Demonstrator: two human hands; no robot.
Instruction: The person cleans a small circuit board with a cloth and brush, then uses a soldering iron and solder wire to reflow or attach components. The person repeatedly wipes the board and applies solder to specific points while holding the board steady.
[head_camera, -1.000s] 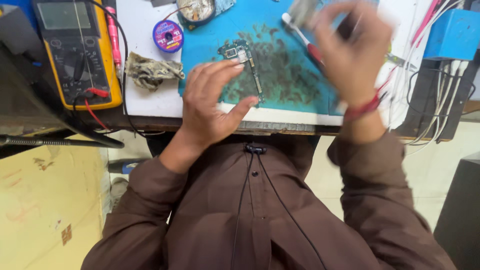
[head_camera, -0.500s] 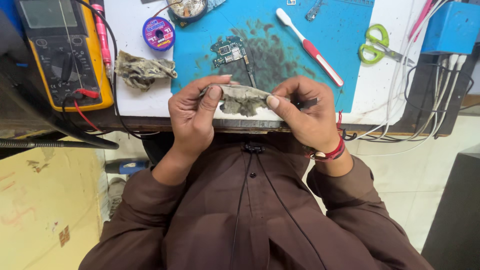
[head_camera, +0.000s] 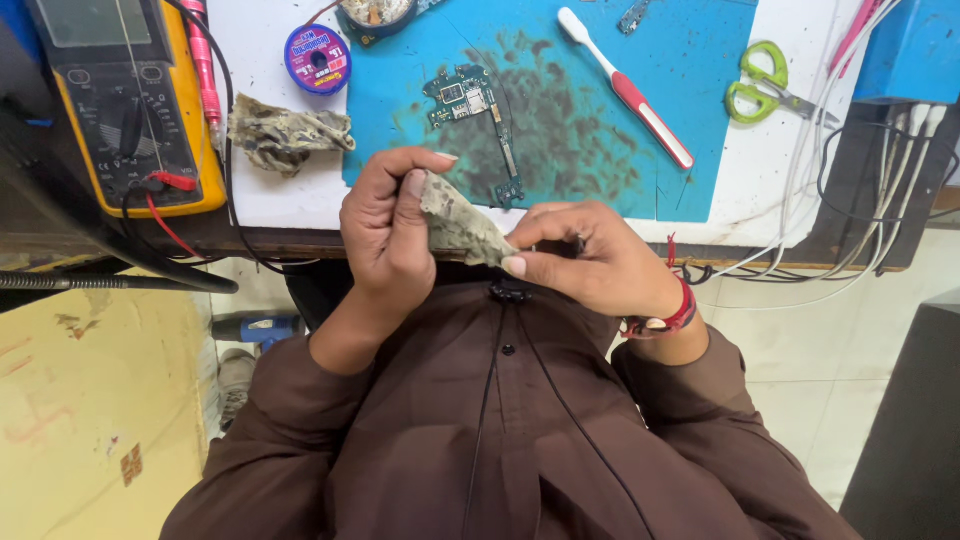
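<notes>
The stained rag (head_camera: 458, 225) is pinched between both hands just off the near edge of the workbench (head_camera: 770, 205), in front of the person's brown shirt. The left hand (head_camera: 392, 232) is closed on its upper end, thumb pressed against the cloth with the fingers curled over it. The right hand (head_camera: 590, 262) is closed too, thumb and fingertips nipping the rag's lower end; something small and dark shows between its fingers, but I cannot tell what it is. A red band sits at that wrist.

On the workbench, a blue mat (head_camera: 640, 120), darkly smudged in the middle, covers the centre. A green circuit board (head_camera: 470, 105) lies on it, near its left edge, just beyond the hands. A red and white toothbrush (head_camera: 628, 90) lies slantwise on the mat towards its right side. Green-handled scissors (head_camera: 762, 88) rest on the white surface beyond the mat's right edge. A second crumpled rag (head_camera: 285, 132) lies left of the mat, with a purple spool (head_camera: 317, 58) behind it and a yellow multimeter (head_camera: 125, 105) at the left edge.
</notes>
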